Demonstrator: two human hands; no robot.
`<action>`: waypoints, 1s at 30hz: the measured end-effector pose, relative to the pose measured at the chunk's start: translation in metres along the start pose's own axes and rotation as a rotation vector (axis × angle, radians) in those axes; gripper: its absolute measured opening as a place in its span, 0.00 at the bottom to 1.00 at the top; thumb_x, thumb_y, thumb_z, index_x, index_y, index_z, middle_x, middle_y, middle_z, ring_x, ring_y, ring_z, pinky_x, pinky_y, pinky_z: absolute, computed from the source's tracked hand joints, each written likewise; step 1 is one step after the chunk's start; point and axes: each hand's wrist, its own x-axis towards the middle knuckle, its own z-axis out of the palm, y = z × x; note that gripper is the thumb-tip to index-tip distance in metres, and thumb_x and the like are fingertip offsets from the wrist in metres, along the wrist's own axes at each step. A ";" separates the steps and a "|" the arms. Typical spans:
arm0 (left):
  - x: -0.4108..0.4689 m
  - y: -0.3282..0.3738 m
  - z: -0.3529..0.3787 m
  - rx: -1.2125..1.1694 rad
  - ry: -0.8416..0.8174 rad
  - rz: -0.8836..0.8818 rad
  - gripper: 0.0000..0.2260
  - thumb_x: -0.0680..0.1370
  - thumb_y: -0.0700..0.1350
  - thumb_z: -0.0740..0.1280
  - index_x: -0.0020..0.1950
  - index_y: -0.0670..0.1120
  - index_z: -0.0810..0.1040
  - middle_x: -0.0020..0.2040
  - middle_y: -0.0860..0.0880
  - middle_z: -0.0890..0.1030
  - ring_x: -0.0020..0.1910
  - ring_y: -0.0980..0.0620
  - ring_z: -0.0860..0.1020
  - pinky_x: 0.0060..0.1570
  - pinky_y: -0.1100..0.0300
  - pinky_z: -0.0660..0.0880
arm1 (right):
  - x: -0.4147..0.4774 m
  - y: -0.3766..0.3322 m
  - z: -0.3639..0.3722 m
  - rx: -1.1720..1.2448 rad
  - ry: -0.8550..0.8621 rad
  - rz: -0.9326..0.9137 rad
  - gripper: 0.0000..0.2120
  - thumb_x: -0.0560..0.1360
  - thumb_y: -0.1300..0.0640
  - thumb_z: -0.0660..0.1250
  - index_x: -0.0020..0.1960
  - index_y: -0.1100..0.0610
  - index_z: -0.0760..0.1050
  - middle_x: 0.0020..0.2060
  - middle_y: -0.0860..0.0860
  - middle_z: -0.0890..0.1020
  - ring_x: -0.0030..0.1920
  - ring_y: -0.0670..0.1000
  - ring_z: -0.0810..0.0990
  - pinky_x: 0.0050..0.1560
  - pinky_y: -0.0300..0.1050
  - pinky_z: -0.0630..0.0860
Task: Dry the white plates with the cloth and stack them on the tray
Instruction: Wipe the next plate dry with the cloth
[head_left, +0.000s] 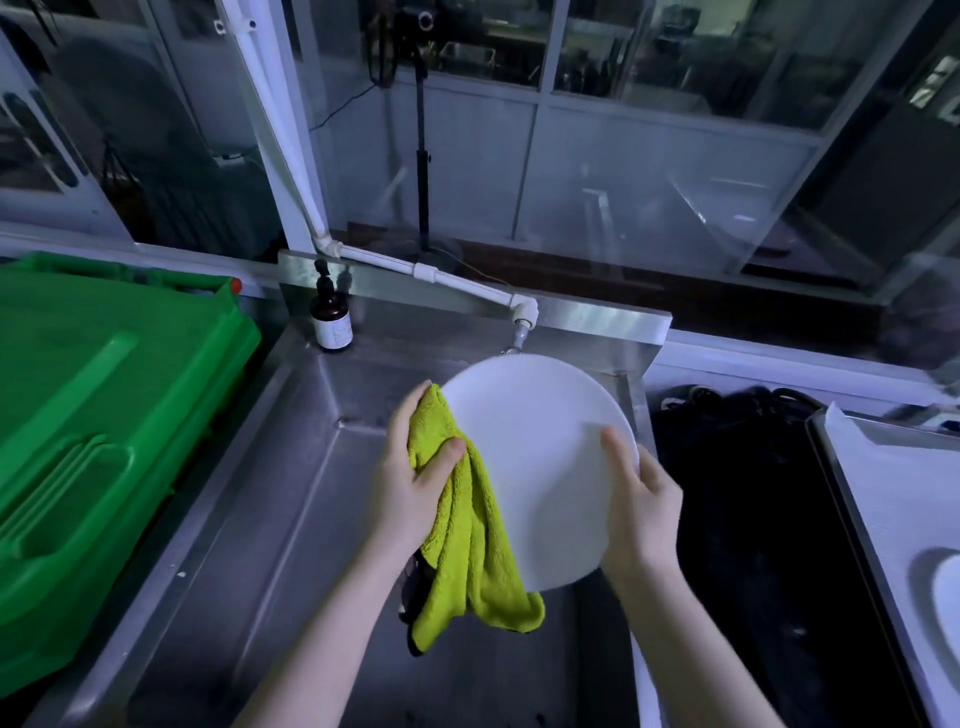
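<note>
- White plate (535, 467) sits in the middle of the frame, held tilted above the steel sink (311, 467), its broad face turned toward the camera
- The right hand (641, 512) grips its lower right rim, thumb laid on the face and fingers curled out of sight behind
- The left hand (410, 483) pinches a yellow-green cloth (467, 561) against the plate's left edge, thumb over the bunched fabric; the rest of the cloth hangs loose below
- Handling, as a judgement: the plate looks stiff, smooth and breakable, probably slick if wet, so a rim hold with the thumb on top and fingers beneath suits it, and it should be set down flat rather than dropped; the cloth is soft and floppy and gives added grip
- A steel tray (857, 519) lies at the right edge of the frame, with part of another white plate (948, 597) on it
- A dark, unclear heap (753, 493) fills the gap between sink and tray
- A green plastic bin (104, 415) takes up the left side
- A brown pump bottle (331, 317) stands at the sink's back corner, near a white pipe and tap (522, 312)
- Behind are glass partitions in dim light, with a black stand (422, 156) at upper centre
</note>
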 end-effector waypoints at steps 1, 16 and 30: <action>-0.001 -0.001 -0.001 0.000 -0.019 0.012 0.25 0.78 0.41 0.70 0.71 0.56 0.67 0.62 0.68 0.71 0.56 0.78 0.70 0.51 0.82 0.64 | -0.003 0.008 0.000 0.019 0.004 0.035 0.26 0.71 0.40 0.68 0.42 0.65 0.73 0.34 0.53 0.71 0.37 0.51 0.68 0.41 0.48 0.65; 0.009 0.002 -0.009 0.035 -0.322 0.049 0.21 0.73 0.41 0.75 0.63 0.52 0.75 0.55 0.57 0.82 0.54 0.64 0.78 0.53 0.74 0.69 | 0.034 -0.032 0.001 -0.716 -0.599 -0.463 0.24 0.79 0.47 0.68 0.38 0.67 0.70 0.30 0.48 0.64 0.32 0.45 0.62 0.34 0.45 0.60; 0.012 -0.001 -0.021 0.176 -0.364 0.059 0.24 0.76 0.40 0.72 0.69 0.53 0.69 0.60 0.60 0.77 0.54 0.75 0.73 0.53 0.79 0.65 | 0.024 -0.035 -0.003 -0.671 -0.522 -0.441 0.21 0.80 0.52 0.66 0.36 0.66 0.68 0.28 0.49 0.65 0.30 0.44 0.61 0.30 0.42 0.59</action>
